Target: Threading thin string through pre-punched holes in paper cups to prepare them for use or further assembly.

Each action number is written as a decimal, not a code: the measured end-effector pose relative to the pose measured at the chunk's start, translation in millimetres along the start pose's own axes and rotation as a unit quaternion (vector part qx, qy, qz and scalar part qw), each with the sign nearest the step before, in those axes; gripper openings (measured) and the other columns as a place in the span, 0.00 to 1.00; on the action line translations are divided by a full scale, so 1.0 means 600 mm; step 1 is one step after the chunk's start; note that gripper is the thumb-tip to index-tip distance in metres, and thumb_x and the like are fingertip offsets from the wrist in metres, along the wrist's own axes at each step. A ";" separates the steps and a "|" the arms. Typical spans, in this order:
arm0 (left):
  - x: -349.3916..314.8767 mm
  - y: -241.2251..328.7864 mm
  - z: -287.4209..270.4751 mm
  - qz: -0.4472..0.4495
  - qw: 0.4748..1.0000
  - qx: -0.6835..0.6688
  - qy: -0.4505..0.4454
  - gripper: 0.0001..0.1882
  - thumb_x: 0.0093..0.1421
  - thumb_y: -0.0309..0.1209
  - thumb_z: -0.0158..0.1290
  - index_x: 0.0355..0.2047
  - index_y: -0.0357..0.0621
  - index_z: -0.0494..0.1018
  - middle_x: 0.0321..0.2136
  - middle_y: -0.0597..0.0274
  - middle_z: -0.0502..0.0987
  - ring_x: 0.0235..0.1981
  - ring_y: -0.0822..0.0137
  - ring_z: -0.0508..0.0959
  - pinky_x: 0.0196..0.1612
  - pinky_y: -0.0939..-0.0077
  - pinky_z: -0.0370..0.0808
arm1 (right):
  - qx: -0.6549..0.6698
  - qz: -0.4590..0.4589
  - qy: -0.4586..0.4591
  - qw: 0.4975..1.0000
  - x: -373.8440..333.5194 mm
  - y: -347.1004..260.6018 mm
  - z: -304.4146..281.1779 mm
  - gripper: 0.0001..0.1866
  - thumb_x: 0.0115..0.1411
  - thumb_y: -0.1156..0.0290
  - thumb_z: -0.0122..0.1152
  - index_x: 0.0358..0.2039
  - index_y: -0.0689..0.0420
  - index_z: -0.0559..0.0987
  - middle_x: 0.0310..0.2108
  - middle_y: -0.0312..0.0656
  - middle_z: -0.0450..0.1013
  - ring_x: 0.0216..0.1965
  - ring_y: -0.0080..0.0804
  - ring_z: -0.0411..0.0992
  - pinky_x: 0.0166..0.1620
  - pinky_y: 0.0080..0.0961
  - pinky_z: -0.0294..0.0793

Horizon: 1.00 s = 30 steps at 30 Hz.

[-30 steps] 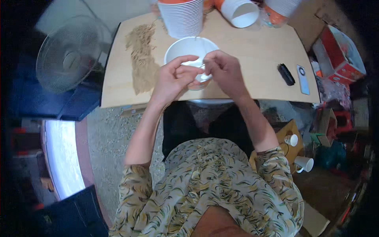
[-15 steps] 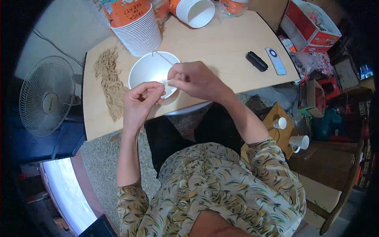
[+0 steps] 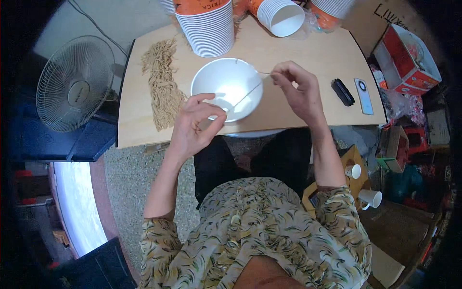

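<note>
- The left hand (image 3: pixel 193 125) is at the centre of the frame, its thumb and forefinger pinched together, as it seems, on the lower end of a thin pale cord (image 3: pixel 248 95).
- The right hand (image 3: pixel 301 91), to the right of the centre, closes its fingertips on the upper end of this cord.
- The cord runs in a slanting, straight line between both hands, above the open mouth of a white bucket (image 3: pixel 208 79), which stands on the bench (image 3: pixel 288 103) in the upper middle.
- I judge the cord as very light, soft and flexible, not fragile; it is best taken by fingertips, close to its ends.
- The bucket looks thin-walled and light, so its rim is a good place to hold, without squeezing.
- Tan strands (image 3: pixel 163 91) lie at upper left; they look limp and may tangle, so lifting one by its end seems wise.
</note>
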<state>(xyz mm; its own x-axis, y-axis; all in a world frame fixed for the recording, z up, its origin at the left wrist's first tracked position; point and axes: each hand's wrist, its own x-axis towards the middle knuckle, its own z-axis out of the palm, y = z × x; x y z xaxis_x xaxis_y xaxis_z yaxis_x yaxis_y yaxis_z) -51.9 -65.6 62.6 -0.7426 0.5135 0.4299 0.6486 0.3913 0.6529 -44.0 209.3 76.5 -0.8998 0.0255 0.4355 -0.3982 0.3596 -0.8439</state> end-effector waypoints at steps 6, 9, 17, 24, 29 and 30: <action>-0.005 -0.011 -0.012 0.047 0.998 0.026 -0.039 0.05 0.52 0.28 0.62 0.30 0.47 0.82 0.31 0.65 0.82 0.54 0.60 0.76 0.58 0.59 0.63 | -0.014 0.093 0.015 0.995 -0.017 0.017 -0.015 0.05 0.64 0.74 0.60 0.33 0.62 0.77 0.25 0.31 0.71 0.29 0.15 0.66 0.34 0.15 0.67; -0.001 0.001 -0.018 0.070 0.995 0.025 -0.059 0.05 0.52 0.28 0.64 0.31 0.47 0.81 0.32 0.66 0.82 0.55 0.62 0.75 0.58 0.61 0.62 | 0.000 0.093 0.011 0.996 -0.021 0.023 -0.021 0.05 0.64 0.74 0.60 0.33 0.62 0.77 0.25 0.30 0.71 0.28 0.14 0.66 0.33 0.14 0.68; 0.053 0.033 -0.047 0.131 0.984 0.093 -0.072 0.05 0.54 0.29 0.62 0.31 0.45 0.78 0.31 0.67 0.79 0.43 0.61 0.76 0.45 0.67 0.72 | 0.180 0.056 0.036 0.981 0.035 0.015 -0.124 0.07 0.63 0.71 0.60 0.36 0.62 0.77 0.29 0.35 0.74 0.29 0.20 0.71 0.36 0.18 0.71; 0.219 0.041 -0.137 -0.070 0.953 -0.295 -0.020 0.07 0.62 0.29 0.57 0.39 0.40 0.78 0.33 0.67 0.80 0.37 0.73 0.77 0.43 0.76 0.74 | 0.515 -0.071 -0.196 0.831 0.260 -0.057 -0.190 0.18 0.66 0.67 0.52 0.53 0.63 0.71 0.49 0.51 0.69 0.55 0.40 0.65 0.64 0.38 0.58; 0.379 -0.019 -0.217 -0.183 0.769 -0.585 0.183 0.10 0.67 0.32 0.53 0.45 0.40 0.74 0.31 0.68 0.77 0.29 0.80 0.76 0.30 0.89 0.75 | 0.605 -0.098 -0.349 0.709 0.461 -0.071 -0.130 0.30 0.62 0.62 0.57 0.60 0.68 0.66 0.62 0.54 0.63 0.62 0.42 0.63 0.64 0.43 0.67; 0.423 -0.055 -0.218 -0.104 0.760 -0.632 0.112 0.10 0.66 0.31 0.53 0.44 0.38 0.74 0.33 0.65 0.78 0.28 0.80 0.77 0.29 0.92 0.77 | 0.527 0.032 0.010 0.849 0.534 0.017 -0.206 0.29 0.61 0.65 0.59 0.58 0.70 0.66 0.58 0.54 0.68 0.62 0.42 0.64 0.66 0.43 0.62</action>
<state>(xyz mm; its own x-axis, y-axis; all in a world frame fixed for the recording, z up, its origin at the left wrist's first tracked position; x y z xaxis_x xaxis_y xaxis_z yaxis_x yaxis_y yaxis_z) -283.7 -48.1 231.6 -0.9084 0.3428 0.2393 -0.0591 -0.6719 0.7383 -314.4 336.4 245.9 -0.9267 0.0330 0.3743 -0.2958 -0.6783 -0.6726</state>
